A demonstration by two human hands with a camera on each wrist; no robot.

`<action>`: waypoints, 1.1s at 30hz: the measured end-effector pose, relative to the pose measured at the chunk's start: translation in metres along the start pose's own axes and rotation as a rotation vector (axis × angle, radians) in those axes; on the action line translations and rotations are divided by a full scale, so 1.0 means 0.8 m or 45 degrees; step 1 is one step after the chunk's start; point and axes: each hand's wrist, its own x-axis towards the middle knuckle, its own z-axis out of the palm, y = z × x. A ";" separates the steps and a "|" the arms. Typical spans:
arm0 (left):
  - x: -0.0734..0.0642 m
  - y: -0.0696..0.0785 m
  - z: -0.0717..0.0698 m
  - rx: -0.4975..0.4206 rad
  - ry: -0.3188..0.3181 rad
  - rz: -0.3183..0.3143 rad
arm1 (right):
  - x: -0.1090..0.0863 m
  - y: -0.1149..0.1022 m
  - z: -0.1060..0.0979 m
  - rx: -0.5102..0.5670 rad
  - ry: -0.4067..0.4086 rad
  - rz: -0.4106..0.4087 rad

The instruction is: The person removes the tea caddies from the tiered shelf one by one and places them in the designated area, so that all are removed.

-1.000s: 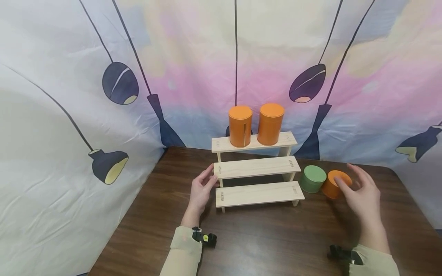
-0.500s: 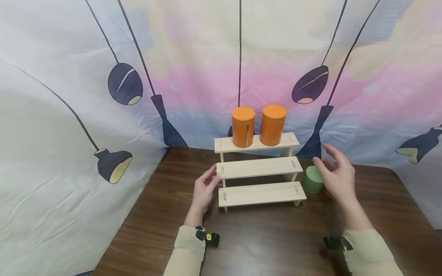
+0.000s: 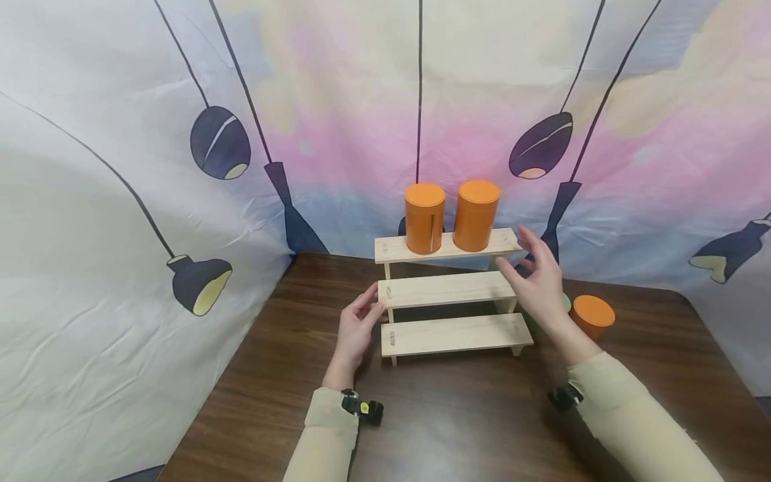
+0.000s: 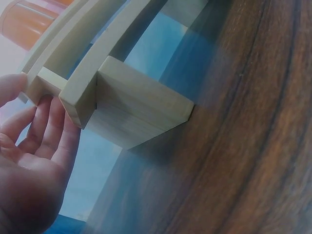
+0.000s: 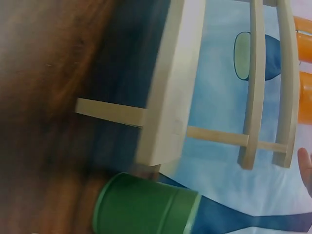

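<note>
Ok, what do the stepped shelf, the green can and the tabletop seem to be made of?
Stepped shelf: pale, apparently unvarnished wood; faint grain shows, with little shine. Green can: probably painted metal, from its smooth sheen and thin raised rim, though plastic is possible. Tabletop: dark wood grain, softly shiny; could be laminate.

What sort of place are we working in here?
Likely a staged indoor tabletop station: a dark wood-grain table, a wrinkled lamp-print backdrop close behind it, and a three-tier wooden rack on top.

beige sleeves point(image 3: 638, 415); black wristbands point(image 3: 349, 400); yellow mark point(image 3: 364, 407) on left
</note>
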 end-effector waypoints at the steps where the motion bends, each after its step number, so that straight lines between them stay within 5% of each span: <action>1: 0.000 0.000 0.000 -0.001 -0.001 0.000 | 0.004 -0.001 0.004 0.003 0.002 -0.014; 14: -0.001 0.001 -0.002 0.007 -0.003 -0.002 | 0.071 -0.020 0.043 0.051 -0.007 -0.005; 33: -0.003 0.004 0.001 0.015 0.006 -0.026 | 0.095 -0.033 0.045 0.101 -0.050 0.092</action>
